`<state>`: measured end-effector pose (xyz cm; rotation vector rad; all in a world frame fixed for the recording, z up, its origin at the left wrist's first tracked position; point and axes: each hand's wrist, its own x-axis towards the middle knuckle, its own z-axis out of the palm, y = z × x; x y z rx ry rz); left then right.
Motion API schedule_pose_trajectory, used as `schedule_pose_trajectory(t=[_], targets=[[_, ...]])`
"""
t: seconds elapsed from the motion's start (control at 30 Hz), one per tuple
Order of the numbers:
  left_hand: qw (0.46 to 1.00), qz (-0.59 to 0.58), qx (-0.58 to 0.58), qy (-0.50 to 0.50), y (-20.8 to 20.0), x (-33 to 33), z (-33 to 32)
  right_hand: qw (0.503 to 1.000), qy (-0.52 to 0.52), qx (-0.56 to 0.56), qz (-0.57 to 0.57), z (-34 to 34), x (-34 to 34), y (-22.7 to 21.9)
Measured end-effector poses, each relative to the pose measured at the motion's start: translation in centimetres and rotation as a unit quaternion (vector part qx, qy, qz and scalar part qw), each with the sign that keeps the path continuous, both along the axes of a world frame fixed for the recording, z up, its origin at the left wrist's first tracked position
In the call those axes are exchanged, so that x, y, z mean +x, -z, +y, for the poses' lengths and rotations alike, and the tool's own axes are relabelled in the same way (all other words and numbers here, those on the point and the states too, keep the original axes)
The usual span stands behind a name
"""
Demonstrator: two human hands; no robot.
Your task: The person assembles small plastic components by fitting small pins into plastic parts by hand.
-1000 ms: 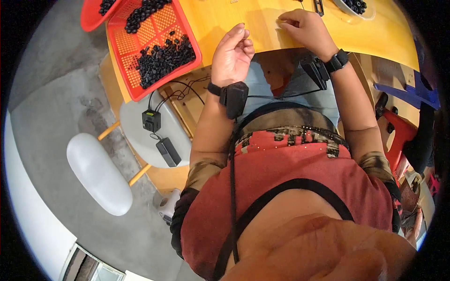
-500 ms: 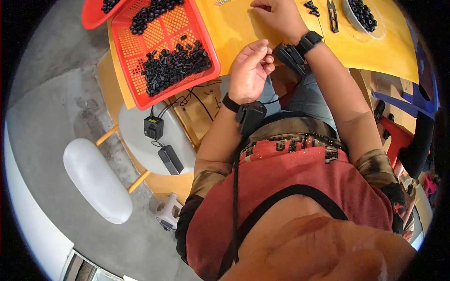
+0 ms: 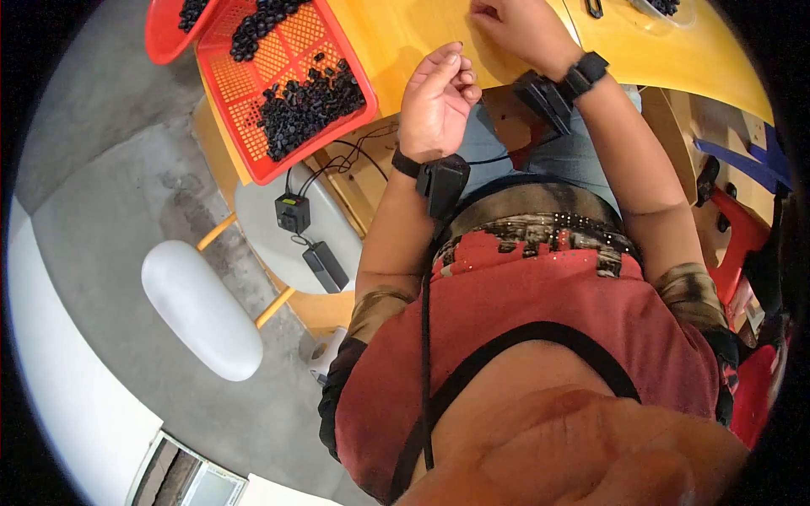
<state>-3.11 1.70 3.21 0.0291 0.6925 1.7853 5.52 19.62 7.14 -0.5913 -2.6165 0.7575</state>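
Observation:
My left hand (image 3: pixel 437 101) is over the table's near edge, palm up, its fingers curled and the thumb pressed against the forefinger. A tiny dark spot shows at those fingertips, too small to name. To its right, my right hand (image 3: pixel 530 35) is above the yellow table (image 3: pixel 380 42), closed, with its fingertips near the upper picture edge. What it holds, if anything, is hidden. Left of my hands, a red plastic basket (image 3: pixel 369 108) bears a heap of small black parts (image 3: pixel 308 110) and a second group of rounder black pieces (image 3: pixel 257 29).
A red bowl (image 3: pixel 160 42) with black pieces stands at the far left. Dark snips (image 3: pixel 595 8) and a clear tub (image 3: pixel 685 18) of black parts are at the far right. A grey chair (image 3: pixel 202 312) with a black box (image 3: pixel 293 213) and cables is to the left.
The view has shifted, so the basket, snips and tub sit higher in the picture. Both hands stay closed; the right one is slightly farther from the left.

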Motion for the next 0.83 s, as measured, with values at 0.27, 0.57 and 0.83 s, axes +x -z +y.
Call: schedule_pose_trajectory(t=[0.27,0.57,0.83], targets=[[0.998,0.032,-0.057,-0.022,-0.5,-0.3,0.0,0.997,0.017,-0.043,0.063,-0.8,2.1,3.0],[0.977,0.21,-0.021,0.042,-10.3,-4.5,-6.7,0.985,-0.016,-0.129,0.115,1.3,2.7,5.7],[0.789,0.52,-0.325,0.042,-13.0,-25.9,-9.3,0.986,-0.01,-0.136,0.092,1.3,1.8,5.7]])
